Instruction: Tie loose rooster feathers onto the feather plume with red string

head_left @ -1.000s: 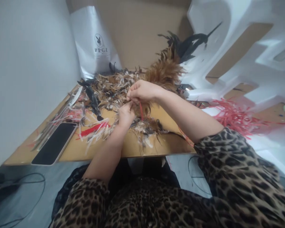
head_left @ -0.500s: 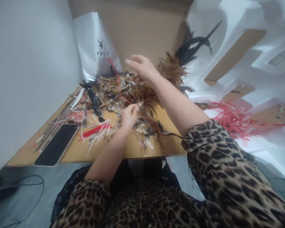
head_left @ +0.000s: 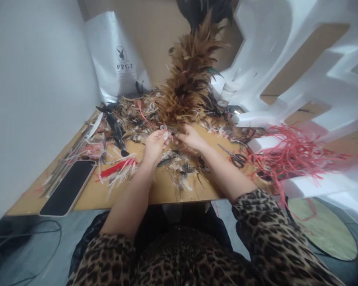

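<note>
A thick plume of brown feathers (head_left: 186,79) stands upright at the back of my hands, with black feathers (head_left: 207,10) at its top. My left hand (head_left: 154,145) is closed at its lower end, thumb and fingers pinching the base, where a small whitish bit shows. A thin red strip (head_left: 142,113) runs up and left from there over the loose feathers. On the other side, my right hand (head_left: 192,139) has its fingers curled in at the same base; the fingertips are partly hidden. Loose feather scraps (head_left: 181,169) lie below both hands.
A phone (head_left: 68,188) lies at the table's (head_left: 164,190) front left, near red and white strips (head_left: 116,169) and thin sticks (head_left: 62,167). Scissors (head_left: 237,159) and a red strip heap (head_left: 295,155) are at right. A silver bag (head_left: 119,67) stands behind; white foam (head_left: 316,182) borders the right.
The plume has swung from leaning right to upright. My right hand rose away from my left, apparently drawing out the red strip, then came back down to the plume's base. My left hand stayed low.
</note>
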Action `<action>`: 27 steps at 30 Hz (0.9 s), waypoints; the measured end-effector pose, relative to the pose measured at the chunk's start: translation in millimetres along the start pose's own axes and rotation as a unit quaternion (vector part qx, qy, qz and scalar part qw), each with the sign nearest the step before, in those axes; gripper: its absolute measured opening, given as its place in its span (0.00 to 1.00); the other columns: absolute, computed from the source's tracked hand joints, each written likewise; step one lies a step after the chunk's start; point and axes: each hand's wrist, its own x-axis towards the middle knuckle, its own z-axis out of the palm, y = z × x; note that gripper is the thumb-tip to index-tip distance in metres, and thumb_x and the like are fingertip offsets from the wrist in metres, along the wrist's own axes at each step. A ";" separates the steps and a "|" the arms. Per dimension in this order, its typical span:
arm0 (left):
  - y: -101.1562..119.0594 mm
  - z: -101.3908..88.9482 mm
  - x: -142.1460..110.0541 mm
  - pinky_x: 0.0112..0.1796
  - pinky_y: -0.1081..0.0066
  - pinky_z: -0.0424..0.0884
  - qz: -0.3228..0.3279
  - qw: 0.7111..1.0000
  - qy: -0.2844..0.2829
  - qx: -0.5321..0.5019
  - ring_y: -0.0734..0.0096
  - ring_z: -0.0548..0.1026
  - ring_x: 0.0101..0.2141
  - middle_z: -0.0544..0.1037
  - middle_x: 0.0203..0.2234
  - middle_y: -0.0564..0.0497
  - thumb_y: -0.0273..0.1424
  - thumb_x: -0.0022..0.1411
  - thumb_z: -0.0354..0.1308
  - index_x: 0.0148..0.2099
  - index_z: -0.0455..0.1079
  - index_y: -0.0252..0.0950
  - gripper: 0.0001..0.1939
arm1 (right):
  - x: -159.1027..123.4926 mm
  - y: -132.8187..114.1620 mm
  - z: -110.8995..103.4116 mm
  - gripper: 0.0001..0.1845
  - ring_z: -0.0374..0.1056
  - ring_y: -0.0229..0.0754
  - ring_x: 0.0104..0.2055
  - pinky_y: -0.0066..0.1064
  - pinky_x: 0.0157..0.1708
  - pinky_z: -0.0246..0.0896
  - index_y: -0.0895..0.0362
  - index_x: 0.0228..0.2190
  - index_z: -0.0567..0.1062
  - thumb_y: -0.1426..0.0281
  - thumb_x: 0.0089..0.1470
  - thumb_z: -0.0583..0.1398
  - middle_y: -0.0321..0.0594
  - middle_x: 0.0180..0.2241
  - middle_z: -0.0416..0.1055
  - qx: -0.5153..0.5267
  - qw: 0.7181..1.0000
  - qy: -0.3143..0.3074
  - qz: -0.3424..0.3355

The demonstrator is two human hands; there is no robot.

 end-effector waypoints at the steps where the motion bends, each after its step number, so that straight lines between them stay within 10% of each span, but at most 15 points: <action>1: 1.9 0.6 -0.4 0.16 0.81 0.49 -0.001 1.000 -0.005 -0.007 0.83 0.64 0.17 0.74 0.20 0.51 0.35 0.43 0.68 0.29 0.69 0.32 0.15 | 3.2 0.8 5.6 0.04 0.61 0.33 0.20 0.24 0.21 0.57 0.59 0.25 0.69 0.74 0.46 0.54 0.33 0.19 0.67 0.002 1.000 -0.016 -0.004; 13: -8.3 -1.9 4.0 0.18 0.80 0.58 0.027 0.997 0.064 0.019 0.84 0.65 0.17 0.73 0.19 0.55 0.36 0.41 0.69 0.32 0.67 0.33 0.18 | 6.1 14.0 23.6 0.14 0.55 0.35 0.24 0.27 0.26 0.55 0.57 0.19 0.64 0.62 0.49 0.57 0.34 0.19 0.60 -0.068 0.990 0.080 -0.095; 27: -26.1 -13.3 9.3 0.34 0.71 0.70 0.143 0.973 0.114 0.143 0.73 0.74 0.29 0.75 0.27 0.50 0.36 0.50 0.64 0.37 0.68 0.35 0.14 | 4.6 24.0 46.0 0.09 0.62 0.38 0.27 0.29 0.29 0.61 0.57 0.24 0.68 0.64 0.49 0.57 0.38 0.23 0.68 0.002 0.988 0.149 -0.028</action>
